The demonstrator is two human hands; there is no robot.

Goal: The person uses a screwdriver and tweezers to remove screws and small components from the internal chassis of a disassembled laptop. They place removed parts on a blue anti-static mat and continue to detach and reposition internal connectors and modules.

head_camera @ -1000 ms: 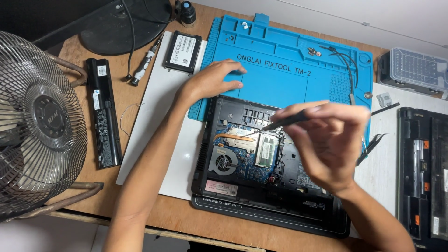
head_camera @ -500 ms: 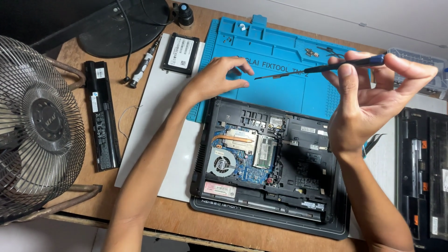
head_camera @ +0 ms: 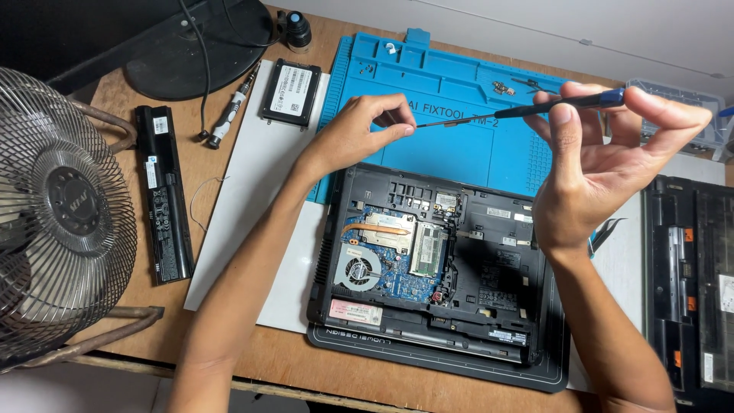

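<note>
Inspector: Head view: your right hand [head_camera: 604,164] holds a blue-handled screwdriver [head_camera: 527,109] level above the blue repair mat [head_camera: 459,145], grip closed on the handle.

Operator: And my left?

Inspector: Your left hand [head_camera: 355,134] pinches the screwdriver's tip between thumb and fingers [head_camera: 397,115], grip narrow. Both hover just beyond the opened laptop [head_camera: 474,291], which lies underside up on the surface [head_camera: 245,356]. A battery [head_camera: 162,195] and a fan [head_camera: 65,214] sit well to your left.

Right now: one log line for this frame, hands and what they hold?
right hand: holds screwdriver level over blue mat | left hand: fingertips pinch at screwdriver tip | opened laptop: below, untouched
</note>
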